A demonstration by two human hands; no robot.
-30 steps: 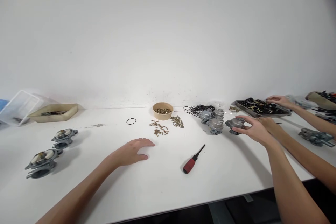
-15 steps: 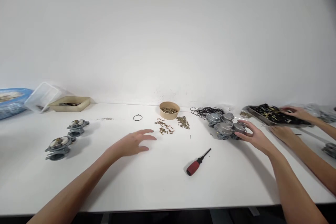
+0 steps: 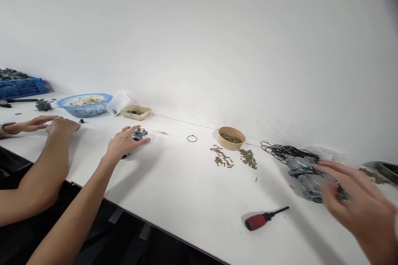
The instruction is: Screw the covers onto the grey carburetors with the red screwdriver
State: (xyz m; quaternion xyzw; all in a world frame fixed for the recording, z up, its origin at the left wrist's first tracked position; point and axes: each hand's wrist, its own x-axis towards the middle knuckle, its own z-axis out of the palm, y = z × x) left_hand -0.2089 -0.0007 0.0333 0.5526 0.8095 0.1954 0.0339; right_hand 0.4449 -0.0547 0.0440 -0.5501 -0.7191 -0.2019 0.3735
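My left hand (image 3: 123, 144) reaches over a grey metal carburetor (image 3: 141, 133) with a white top, its fingers spread and curved. A second part lies mostly hidden under that hand. On the other side, my right hand (image 3: 357, 203) is slightly blurred beside a cluster of grey carburetors (image 3: 300, 165) with domed covers. Its thumb and fingers are apart, and it partly hides the nearest ones. A screwdriver (image 3: 256, 221) with a red handle lies between the hands, near the right one. A thin black rubber ring (image 3: 192, 138) rests farther back.
A tan bowl (image 3: 231, 145) holds small brass pieces; loose brass pieces (image 3: 248, 159) lie before it. Black rings (image 3: 287, 152) are heaped near the wall. A yellowish tray (image 3: 137, 116), a clear container (image 3: 118, 102) and a blue basket (image 3: 84, 109) stand left. A co-worker's hands (image 3: 64, 125) work there.
The view has turned left. My left hand has moved left from mid-table to the white-topped carburetor. My right hand has drawn slightly back from the carburetor cluster.
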